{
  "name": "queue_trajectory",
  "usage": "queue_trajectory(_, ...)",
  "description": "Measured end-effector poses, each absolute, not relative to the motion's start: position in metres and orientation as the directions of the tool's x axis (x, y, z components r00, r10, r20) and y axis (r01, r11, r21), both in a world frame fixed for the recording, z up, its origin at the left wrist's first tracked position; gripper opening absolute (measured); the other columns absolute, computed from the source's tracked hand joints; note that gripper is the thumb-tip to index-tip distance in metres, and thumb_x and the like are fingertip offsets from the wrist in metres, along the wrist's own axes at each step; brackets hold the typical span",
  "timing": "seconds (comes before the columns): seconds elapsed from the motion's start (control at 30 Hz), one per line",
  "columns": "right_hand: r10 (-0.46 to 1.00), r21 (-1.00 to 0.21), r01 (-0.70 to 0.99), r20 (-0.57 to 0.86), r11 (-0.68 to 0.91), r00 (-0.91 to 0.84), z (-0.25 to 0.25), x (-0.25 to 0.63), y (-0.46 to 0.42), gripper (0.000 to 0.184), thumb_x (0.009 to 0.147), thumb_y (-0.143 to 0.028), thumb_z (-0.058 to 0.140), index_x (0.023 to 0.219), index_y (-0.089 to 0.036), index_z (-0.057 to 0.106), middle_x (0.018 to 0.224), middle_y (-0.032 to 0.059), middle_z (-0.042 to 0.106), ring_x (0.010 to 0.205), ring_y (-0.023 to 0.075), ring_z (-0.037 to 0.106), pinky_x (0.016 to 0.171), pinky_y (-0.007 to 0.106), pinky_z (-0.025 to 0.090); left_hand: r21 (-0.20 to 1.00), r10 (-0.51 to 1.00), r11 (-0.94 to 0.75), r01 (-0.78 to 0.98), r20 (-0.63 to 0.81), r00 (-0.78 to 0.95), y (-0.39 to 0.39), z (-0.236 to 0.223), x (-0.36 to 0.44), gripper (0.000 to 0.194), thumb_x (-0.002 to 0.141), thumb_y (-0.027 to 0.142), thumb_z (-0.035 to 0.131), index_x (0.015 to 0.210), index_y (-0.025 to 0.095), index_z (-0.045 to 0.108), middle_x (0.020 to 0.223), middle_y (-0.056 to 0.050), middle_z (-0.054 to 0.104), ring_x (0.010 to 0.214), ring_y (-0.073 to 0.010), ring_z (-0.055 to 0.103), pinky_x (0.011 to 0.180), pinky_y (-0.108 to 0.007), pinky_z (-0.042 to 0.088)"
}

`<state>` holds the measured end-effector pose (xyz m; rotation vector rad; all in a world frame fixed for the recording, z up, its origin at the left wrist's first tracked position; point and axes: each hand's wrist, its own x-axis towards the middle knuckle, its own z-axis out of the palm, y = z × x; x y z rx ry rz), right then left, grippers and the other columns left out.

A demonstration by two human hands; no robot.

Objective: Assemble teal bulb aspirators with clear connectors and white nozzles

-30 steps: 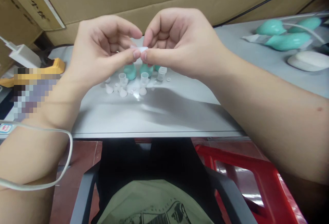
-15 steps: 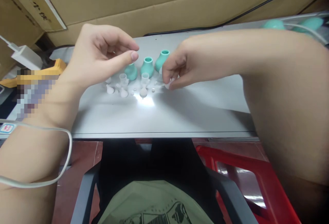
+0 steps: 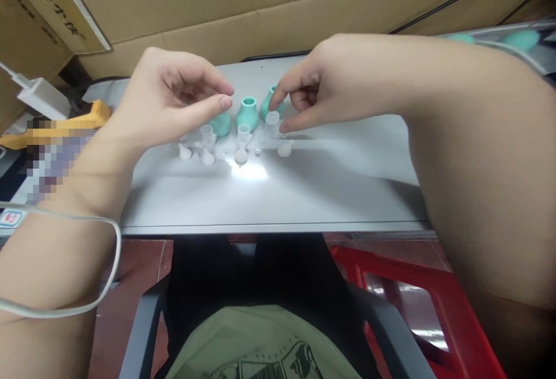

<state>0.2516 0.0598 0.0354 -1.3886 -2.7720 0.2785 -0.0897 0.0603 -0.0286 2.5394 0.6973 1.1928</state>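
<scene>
My left hand [image 3: 178, 92] hovers over the left end of the row, its fingers loosely curled and a small gap between thumb and index finger; nothing shows in it. Below it stand a partly covered teal bulb-shaped bottle [image 3: 221, 125] and a small clear cup [image 3: 207, 133]. My right hand [image 3: 310, 92] has thumb and index finger apart at the rim of another clear cup [image 3: 272, 126], in front of a teal bottle [image 3: 266, 106]. A small white teardrop-shaped piece [image 3: 285, 149] lies just below that hand. Between my hands are a middle teal bottle [image 3: 247, 115] and a clear cup [image 3: 244, 134].
More white teardrop pieces [image 3: 208, 157] and tiny clear bits [image 3: 258, 152] lie on the grey table [image 3: 278, 199]. A yellow tool [image 3: 98, 113] and a white charger [image 3: 46, 98] are at left. Cardboard [image 3: 260, 14] rises behind. A red stool [image 3: 408, 274] stands below right.
My right hand has let go of the white teardrop piece, which now lies on the table. It has risen slightly to the clear cup, its fingers spreading. My left hand has barely moved.
</scene>
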Motion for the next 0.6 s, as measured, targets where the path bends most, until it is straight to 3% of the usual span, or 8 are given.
queue_trajectory(0.13,0.803,-0.105,0.806,-0.078,0.583,-0.591,0.029,0.247,0.062,0.014,0.106,-0.046,0.094,0.114,-0.035,0.098,0.087,-0.0008,0.084,0.075,0.0271,0.068,0.079,0.045,0.046,0.399,0.512,-0.859,0.322,0.628,0.586,0.053,-0.023,-0.09,0.055,0.106,0.075,0.109,0.127,0.025,0.1,0.102,-0.012,0.092,0.077,-0.0259,0.085,0.069,-0.048,0.081)
queue_trajectory(0.3,0.804,-0.147,0.805,-0.085,0.574,-0.589,0.026,0.243,0.062,0.011,0.106,-0.041,0.09,0.11,-0.033,0.096,0.087,0.0002,0.083,0.078,0.0257,0.067,0.082,0.043,0.045,0.397,0.542,-0.84,0.369,0.602,0.586,0.05,-0.023,-0.089,0.054,0.114,0.079,0.098,0.128,0.027,0.099,0.103,-0.01,0.092,0.08,-0.0269,0.087,0.072,-0.049,0.083)
queue_trajectory(0.47,0.768,-0.229,0.763,-0.086,0.604,-0.634,0.029,0.242,0.058,0.011,0.096,-0.041,0.086,0.096,-0.03,0.087,0.084,0.0011,0.078,0.074,0.0243,0.06,0.076,0.043,0.043,0.439,0.529,-0.848,0.297,0.661,0.533,0.074,-0.041,-0.093,0.074,0.088,0.094,0.112,0.117,0.028,0.096,0.094,-0.01,0.088,0.069,-0.0227,0.076,0.064,-0.045,0.077)
queue_trajectory(0.6,0.777,-0.377,0.715,0.018,0.588,-0.629,0.041,0.243,0.048,0.017,0.1,-0.038,0.086,0.089,-0.027,0.078,0.08,0.0022,0.07,0.075,0.023,0.057,0.077,0.044,0.042,0.47,0.552,-0.833,0.292,0.663,0.506,0.083,-0.052,-0.091,0.077,0.086,0.095,0.112,0.119,0.027,0.096,0.095,-0.012,0.087,0.071,-0.0251,0.076,0.069,-0.052,0.077)
